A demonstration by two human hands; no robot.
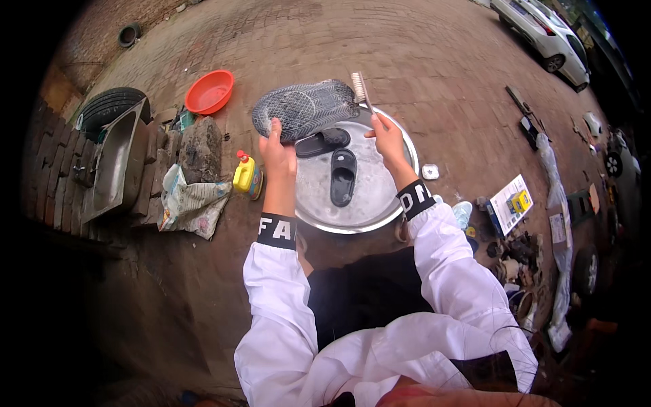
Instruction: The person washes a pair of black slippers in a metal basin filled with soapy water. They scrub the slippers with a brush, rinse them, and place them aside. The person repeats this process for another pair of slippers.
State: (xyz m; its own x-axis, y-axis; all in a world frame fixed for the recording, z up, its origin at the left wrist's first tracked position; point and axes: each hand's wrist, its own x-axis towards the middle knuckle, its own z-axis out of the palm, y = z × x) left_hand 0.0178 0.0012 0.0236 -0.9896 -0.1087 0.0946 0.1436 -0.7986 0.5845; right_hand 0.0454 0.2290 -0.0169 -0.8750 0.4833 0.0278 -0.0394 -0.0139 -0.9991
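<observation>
My left hand [278, 152] is closed on a dark grey shoe [305, 108], its patterned tread turned up toward me and the thumb lying over its near edge. In my right hand [388, 141] is the handle of a scrubbing brush [359, 87] with pale bristles, held upright beside the shoe's right end. Below both hands stands a wide round metal basin [312, 203]. Two dark slippers lie in it: one slipper [323, 142] sideways near the shoe, the other slipper [343, 178] pointing lengthwise toward me.
Left of the basin are a yellow bottle [247, 175] with a red cap, a crumpled sack [193, 203], a metal sink [119, 159] and an orange-red bowl [209, 92]. To the right lie a small white box [430, 171], a flat carton [508, 207] and assorted clutter. A white car [542, 34] stands far right.
</observation>
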